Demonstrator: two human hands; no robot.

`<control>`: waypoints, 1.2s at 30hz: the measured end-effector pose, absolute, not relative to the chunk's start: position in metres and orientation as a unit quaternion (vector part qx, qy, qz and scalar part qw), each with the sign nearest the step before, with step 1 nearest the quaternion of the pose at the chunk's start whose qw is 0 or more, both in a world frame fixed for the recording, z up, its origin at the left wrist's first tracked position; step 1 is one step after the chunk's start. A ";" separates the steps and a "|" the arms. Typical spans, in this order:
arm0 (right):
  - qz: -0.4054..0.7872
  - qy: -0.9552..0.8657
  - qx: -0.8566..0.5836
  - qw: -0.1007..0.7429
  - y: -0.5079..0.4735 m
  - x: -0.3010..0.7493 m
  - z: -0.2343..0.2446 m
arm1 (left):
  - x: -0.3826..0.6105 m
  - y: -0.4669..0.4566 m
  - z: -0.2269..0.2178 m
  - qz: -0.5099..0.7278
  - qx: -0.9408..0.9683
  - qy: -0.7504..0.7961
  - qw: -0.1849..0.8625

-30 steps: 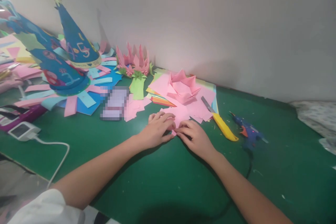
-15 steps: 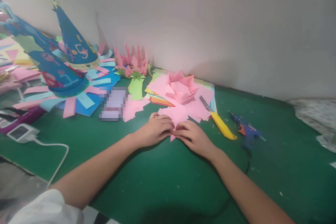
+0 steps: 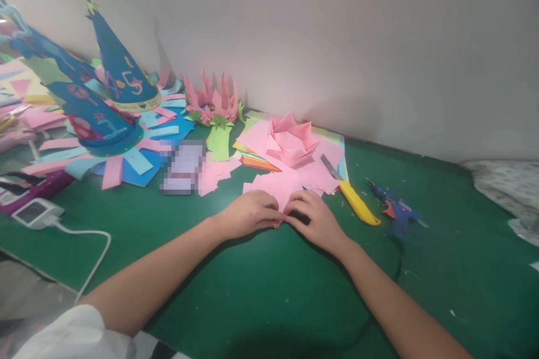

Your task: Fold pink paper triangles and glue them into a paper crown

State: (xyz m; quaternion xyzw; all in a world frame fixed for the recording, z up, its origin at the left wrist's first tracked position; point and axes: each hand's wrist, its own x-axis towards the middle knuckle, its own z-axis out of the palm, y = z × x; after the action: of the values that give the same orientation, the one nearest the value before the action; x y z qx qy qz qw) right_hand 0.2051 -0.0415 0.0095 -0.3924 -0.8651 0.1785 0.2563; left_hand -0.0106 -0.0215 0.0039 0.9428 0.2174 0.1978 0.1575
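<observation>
My left hand and my right hand meet fingertip to fingertip on the green table, both pinched on a small pink paper piece that is mostly hidden under them. Just beyond the fingers lie loose pink paper squares. A folded pink paper lotus rests on a stack of coloured sheets behind them.
A yellow utility knife and a blue glue gun with its cord lie right of my hands. Blue paper cone hats on coloured strips, pink paper flowers, a blurred phone and a white adapter sit at the left.
Both hands have drawn slightly toward me and closed together; the left hand's fingers have curled in, covering more of the pink piece.
</observation>
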 end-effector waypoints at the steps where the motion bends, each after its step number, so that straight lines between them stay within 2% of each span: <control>1: 0.179 -0.867 -0.391 0.253 -0.042 0.205 0.010 | -0.011 -0.021 0.003 0.195 0.945 0.215 0.151; 9: 0.073 -0.822 -0.498 0.265 -0.036 0.209 0.001 | -0.004 -0.025 0.007 0.196 0.952 0.198 0.126; 17: 0.048 -0.812 -0.519 0.264 -0.035 0.209 -0.003 | 0.008 -0.039 0.001 0.195 0.953 0.191 0.130; 25: 0.075 -0.814 -0.507 0.275 -0.029 0.208 -0.006 | 0.015 -0.051 -0.004 0.178 0.957 0.204 0.103; 31: 0.142 -0.792 -0.509 0.307 -0.029 0.204 -0.005 | 0.015 -0.051 -0.003 0.186 0.951 0.223 0.102; 36: 0.144 -0.766 -0.528 0.337 -0.030 0.202 -0.003 | 0.014 -0.051 -0.002 0.192 0.948 0.230 0.105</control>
State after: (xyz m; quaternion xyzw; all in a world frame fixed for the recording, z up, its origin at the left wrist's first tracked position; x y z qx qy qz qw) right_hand 0.2025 -0.0298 -0.0031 -0.5277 -0.7662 0.1439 0.3373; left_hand 0.0144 -0.0513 -0.0017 0.9482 0.2301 0.1919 0.1055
